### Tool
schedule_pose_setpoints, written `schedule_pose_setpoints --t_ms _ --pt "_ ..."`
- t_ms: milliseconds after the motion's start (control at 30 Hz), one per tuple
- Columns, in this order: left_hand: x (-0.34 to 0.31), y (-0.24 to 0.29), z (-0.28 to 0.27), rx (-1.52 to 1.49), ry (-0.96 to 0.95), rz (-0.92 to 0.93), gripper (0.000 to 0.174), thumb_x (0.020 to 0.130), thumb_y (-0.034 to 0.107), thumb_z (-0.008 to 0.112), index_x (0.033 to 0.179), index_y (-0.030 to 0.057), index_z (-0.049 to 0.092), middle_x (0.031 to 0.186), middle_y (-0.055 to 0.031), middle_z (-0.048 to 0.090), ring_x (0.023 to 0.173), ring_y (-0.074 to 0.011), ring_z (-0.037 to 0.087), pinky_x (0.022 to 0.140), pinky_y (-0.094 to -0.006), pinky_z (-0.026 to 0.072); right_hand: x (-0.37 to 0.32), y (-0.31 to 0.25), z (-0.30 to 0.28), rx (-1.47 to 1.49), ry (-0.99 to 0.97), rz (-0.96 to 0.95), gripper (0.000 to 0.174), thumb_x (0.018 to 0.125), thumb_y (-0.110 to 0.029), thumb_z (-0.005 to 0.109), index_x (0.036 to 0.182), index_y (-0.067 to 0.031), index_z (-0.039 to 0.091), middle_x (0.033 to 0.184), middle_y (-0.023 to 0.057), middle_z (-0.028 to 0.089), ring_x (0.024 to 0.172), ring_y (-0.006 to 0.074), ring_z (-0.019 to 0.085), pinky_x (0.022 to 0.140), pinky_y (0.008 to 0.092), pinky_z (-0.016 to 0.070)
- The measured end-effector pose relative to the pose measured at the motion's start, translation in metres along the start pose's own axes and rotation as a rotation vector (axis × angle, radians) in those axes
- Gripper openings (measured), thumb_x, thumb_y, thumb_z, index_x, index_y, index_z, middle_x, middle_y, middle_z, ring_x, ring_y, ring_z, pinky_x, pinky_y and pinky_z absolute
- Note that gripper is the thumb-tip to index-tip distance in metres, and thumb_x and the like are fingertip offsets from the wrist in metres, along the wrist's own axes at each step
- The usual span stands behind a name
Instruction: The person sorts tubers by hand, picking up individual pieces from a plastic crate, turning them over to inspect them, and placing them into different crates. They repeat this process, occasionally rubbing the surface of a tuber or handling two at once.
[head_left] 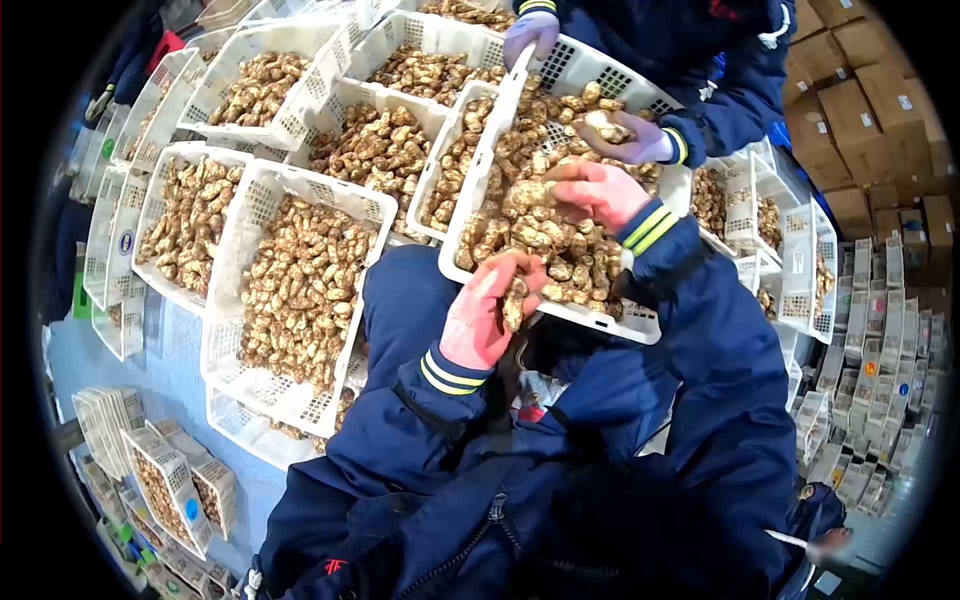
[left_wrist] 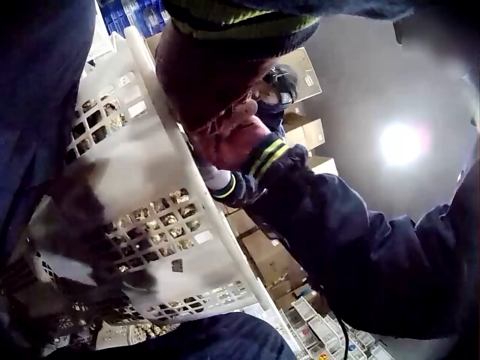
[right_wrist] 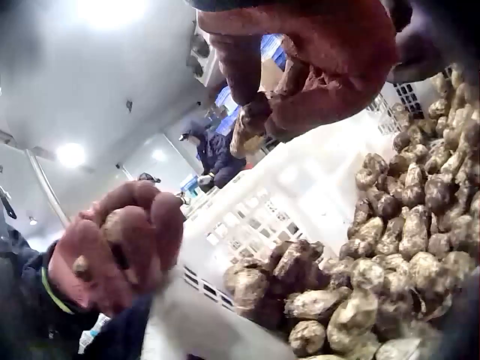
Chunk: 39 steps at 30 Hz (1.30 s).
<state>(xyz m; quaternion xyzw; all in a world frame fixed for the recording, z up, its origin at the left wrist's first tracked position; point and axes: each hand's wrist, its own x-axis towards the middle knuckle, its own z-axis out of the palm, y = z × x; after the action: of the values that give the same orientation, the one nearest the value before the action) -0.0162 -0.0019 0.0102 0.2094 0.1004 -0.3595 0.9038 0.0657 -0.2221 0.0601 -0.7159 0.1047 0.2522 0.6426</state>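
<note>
A white crate (head_left: 640,325) (left_wrist: 161,289) full of knobbly brown-and-cream tubers (head_left: 590,270) (right_wrist: 367,274) lies across the lap in the head view. My left hand (head_left: 490,312) (right_wrist: 124,247), in a pink glove, curls round a tuber (head_left: 514,303) at the crate's near edge. Above the pile my right hand (head_left: 603,192) (right_wrist: 322,64), gloved alike, pinches a tuber (right_wrist: 251,126) between thumb and fingers. In the left wrist view my left hand (left_wrist: 206,86) is dark and whatever it grips is hidden.
Opposite, another person's purple-gloved hand (head_left: 640,142) holds a tuber (head_left: 607,127); their other hand (head_left: 532,36) rests at the crate's far rim. Filled white crates (head_left: 222,340) crowd the left side. Cardboard boxes (head_left: 850,110) and stacked crates (head_left: 870,370) stand at right.
</note>
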Motion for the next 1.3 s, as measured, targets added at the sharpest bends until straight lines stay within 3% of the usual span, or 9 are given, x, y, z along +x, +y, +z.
schedule_pose_setpoints --t_ms 267,467,633,767,867,933,1067,1200,1300 --pt "-0.003 -0.007 0.026 0.196 0.074 0.147 0.039 0.092 0.021 0.055 0.126 0.0055 0.044 0.098 -0.0024 0.057 0.082 -0.0094 0.057 0.061 -0.0175 0.0459 -0.072 0.016 0.042 -0.180 0.044 -0.244 0.035 0.080 -0.012 0.065 0.111 0.0022 0.056 0.097 0.0060 0.061 0.088 0.0105 0.056 0.079 0.0245 0.0450" --pt "-0.004 -0.006 0.017 0.230 0.088 0.124 0.032 0.091 0.021 0.055 0.117 0.0034 0.050 0.092 -0.0016 0.058 0.077 -0.0078 0.055 0.063 -0.0192 0.0448 -0.088 0.000 0.045 -0.172 0.106 -0.124 0.029 0.083 -0.017 0.059 0.107 -0.0003 0.060 0.087 0.0070 0.064 0.078 0.0115 0.059 0.071 0.0251 0.0469" --pt "-0.005 -0.003 0.016 0.298 0.100 0.132 0.032 0.090 0.025 0.056 0.113 0.0035 0.053 0.093 -0.0010 0.059 0.078 -0.0090 0.056 0.062 -0.0203 0.0436 -0.058 0.006 0.018 -0.102 0.117 -0.214 0.029 0.085 -0.018 0.056 0.110 -0.0016 0.059 0.086 0.0042 0.063 0.072 0.0097 0.058 0.065 0.0235 0.0472" --pt "-0.012 -0.003 0.015 0.254 0.006 0.037 0.041 0.085 0.021 0.061 0.119 0.0020 0.049 0.091 0.0018 0.056 0.079 -0.0067 0.054 0.066 -0.0218 0.0469 -0.002 0.010 0.014 -0.263 0.029 0.003 0.033 0.089 -0.019 0.052 0.117 -0.0011 0.053 0.096 0.0052 0.063 0.078 0.0102 0.058 0.068 0.0235 0.0484" --pt "-0.010 0.001 0.001 0.169 -0.098 0.011 0.054 0.081 0.023 0.063 0.125 0.0004 0.043 0.088 0.0030 0.052 0.082 -0.0067 0.053 0.073 -0.0240 0.0485 0.044 0.017 0.031 -0.866 -0.012 -0.113 0.040 0.083 -0.035 0.056 0.108 -0.0046 0.060 0.089 0.0104 0.065 0.075 0.0167 0.061 0.069 0.0298 0.0482" --pt "-0.014 0.007 -0.002 0.107 -0.137 0.002 0.052 0.081 0.023 0.062 0.124 0.0001 0.043 0.085 0.0034 0.050 0.081 -0.0076 0.053 0.072 -0.0246 0.0489 0.062 0.013 0.051 -0.951 -0.102 0.045 0.044 0.080 -0.040 0.056 0.106 -0.0052 0.061 0.091 0.0139 0.065 0.079 0.0212 0.062 0.073 0.0318 0.0477" --pt "-0.021 0.019 0.006 0.079 -0.117 0.018 0.037 0.090 0.023 0.054 0.120 0.0023 0.045 0.099 -0.0040 0.058 0.087 -0.0109 0.055 0.069 -0.0234 0.0482 0.079 0.035 0.085 -1.206 -0.055 -0.064 0.049 0.072 -0.041 0.061 0.105 -0.0041 0.062 0.095 0.0203 0.064 0.094 0.0319 0.061 0.085 0.0372 0.0458" --pt "-0.018 0.015 -0.008 0.082 -0.151 0.053 0.037 0.093 0.032 0.048 0.117 0.0038 0.048 0.114 -0.0122 0.056 0.097 -0.0201 0.056 0.067 -0.0282 0.0482 0.078 0.024 0.077 -1.060 -0.031 -0.005 0.042 0.067 -0.032 0.067 0.098 -0.0042 0.064 0.091 0.0183 0.065 0.089 0.0301 0.062 0.081 0.0360 0.0472" --pt "-0.016 0.012 -0.010 0.070 -0.105 0.012 0.036 0.093 0.033 0.048 0.113 0.0036 0.050 0.106 -0.0120 0.059 0.093 -0.0191 0.057 0.066 -0.0274 0.0474 0.067 0.024 0.058 -0.890 -0.028 -0.041 0.028 0.072 -0.025 0.064 0.095 -0.0101 0.066 0.083 0.0122 0.066 0.082 0.0258 0.063 0.076 0.0348 0.0477"
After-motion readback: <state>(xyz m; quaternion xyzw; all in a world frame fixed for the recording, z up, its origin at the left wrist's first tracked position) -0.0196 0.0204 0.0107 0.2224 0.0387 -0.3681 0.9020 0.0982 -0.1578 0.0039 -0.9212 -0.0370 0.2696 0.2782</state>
